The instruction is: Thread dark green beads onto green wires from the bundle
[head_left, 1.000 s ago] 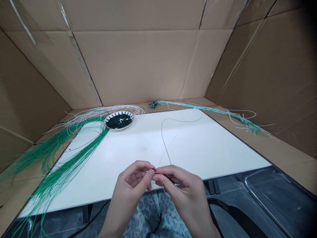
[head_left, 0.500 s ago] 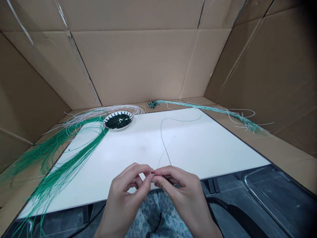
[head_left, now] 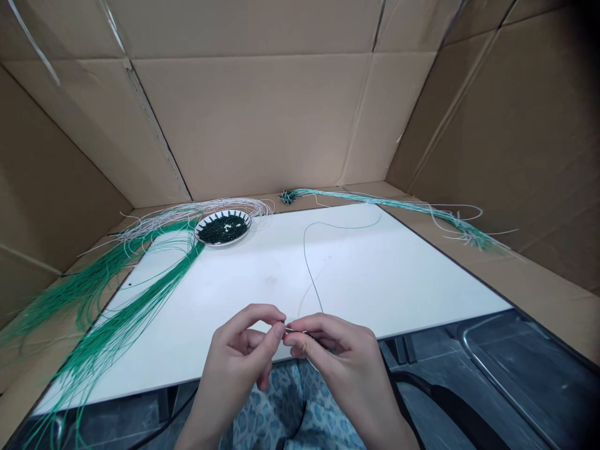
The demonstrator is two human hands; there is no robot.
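Note:
Above the near edge of the white board, my left hand [head_left: 241, 350] pinches a small dark bead [head_left: 283, 322] between thumb and index finger. My right hand [head_left: 344, 353] is closed beside it, thumb and index finger gripping the tip of a thin thread. From behind this hand a green thread [head_left: 305, 256] runs up and curves right across the board; a pale thread trails near it. The fingertips of both hands nearly touch. Dark beads partly show under my right fingers. A patterned oval dish [head_left: 246, 234] of tiny dark beads stands at the back left.
Bundles of green thread [head_left: 140, 297] spread over the board's left side, with white threads [head_left: 220, 205] behind the dish. Along the back right lies a knotted green-and-white bundle [head_left: 375, 200]. Cardboard walls [head_left: 262, 119] enclose the white board [head_left: 398, 275]. A dark chair [head_left: 529, 362] is at right.
My left fingertips have drawn slightly left and up from the right ones, opening a small gap where the thread tip shows. My right hand has barely moved.

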